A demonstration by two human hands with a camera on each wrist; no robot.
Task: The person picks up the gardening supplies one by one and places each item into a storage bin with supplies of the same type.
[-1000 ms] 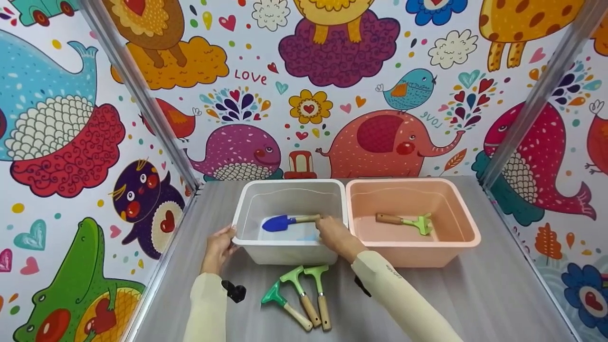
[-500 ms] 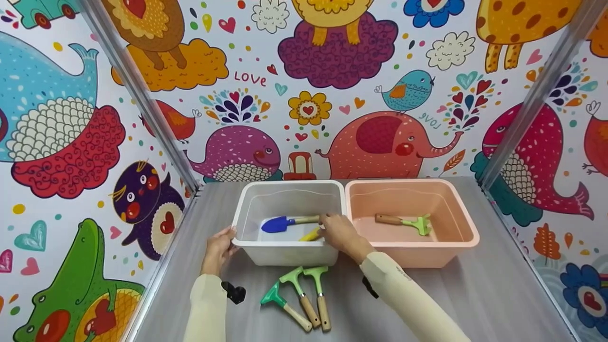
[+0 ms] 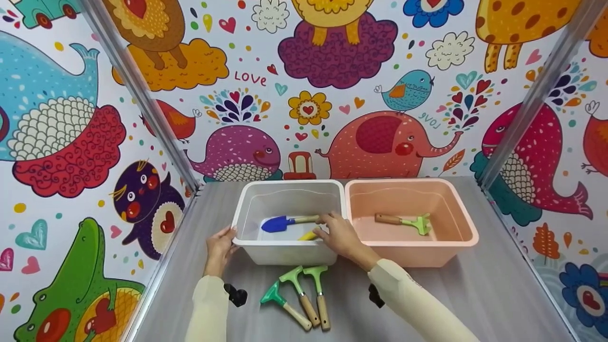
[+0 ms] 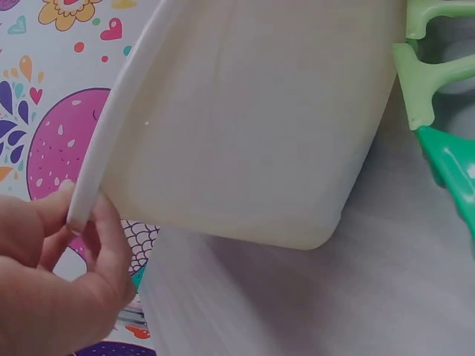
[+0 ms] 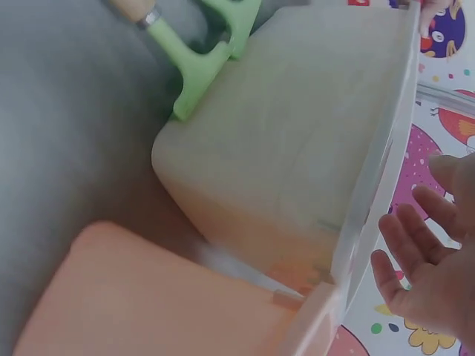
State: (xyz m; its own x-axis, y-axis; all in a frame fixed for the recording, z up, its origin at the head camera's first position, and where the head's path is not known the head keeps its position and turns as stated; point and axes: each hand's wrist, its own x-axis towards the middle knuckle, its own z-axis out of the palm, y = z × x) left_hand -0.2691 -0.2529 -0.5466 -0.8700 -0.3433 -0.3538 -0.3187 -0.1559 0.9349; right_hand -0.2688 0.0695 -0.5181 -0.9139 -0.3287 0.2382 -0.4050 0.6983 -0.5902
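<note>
My left hand pinches the front left corner of the white bin's rim, thumb and fingers on either side of it in the left wrist view. My right hand is over the right end of that bin, its fingers spread and slightly bent in the right wrist view, holding nothing. Inside the white bin lies a blue toy trowel with a wooden handle, its end close to my right fingers. A yellow piece shows beside the right hand; the rest of it is hidden by the hand and the front wall.
A peach bin stands against the white one's right side, holding a light green toy hand fork. In front lie a dark green rake-like tool and two light green ones, all with wooden handles. Printed walls enclose the grey table.
A yellow piece has appeared in the white bin, where a light blue patch showed earlier. My right hand has let go, opened its fingers and drawn slightly right. The left hand stays at the rim.
</note>
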